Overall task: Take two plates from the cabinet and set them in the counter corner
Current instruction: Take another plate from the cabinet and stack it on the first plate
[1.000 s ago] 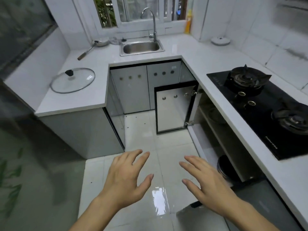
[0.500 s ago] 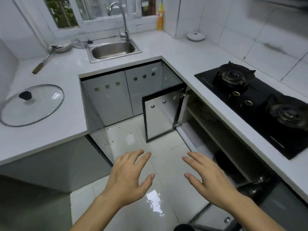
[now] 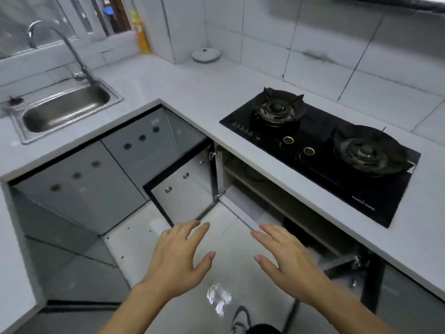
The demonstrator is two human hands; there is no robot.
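The cabinet (image 3: 260, 201) under the stove counter stands open, its glass door (image 3: 183, 191) swung out to the left. Dim round dishes, possibly plates (image 3: 252, 173), rest on its upper shelf in shadow. A dark pot (image 3: 292, 226) sits on the lower level. My left hand (image 3: 178, 259) and my right hand (image 3: 289, 261) hover above the floor in front of the cabinet, palms down, fingers spread, holding nothing. The counter corner (image 3: 183, 75) is at the back, between sink and stove.
A black two-burner gas stove (image 3: 320, 145) sits in the white counter on the right. A steel sink (image 3: 65, 109) with a tap is at the left. A small white lid (image 3: 206, 54) and a yellow bottle (image 3: 142, 34) stand near the back wall. A second cabinet door (image 3: 356, 268) hangs open lower right.
The view has swung right and closer to the open cabinet; the glass pan lid on the left counter has left the frame. Both hands stay spread and empty, now nearer the cabinet.
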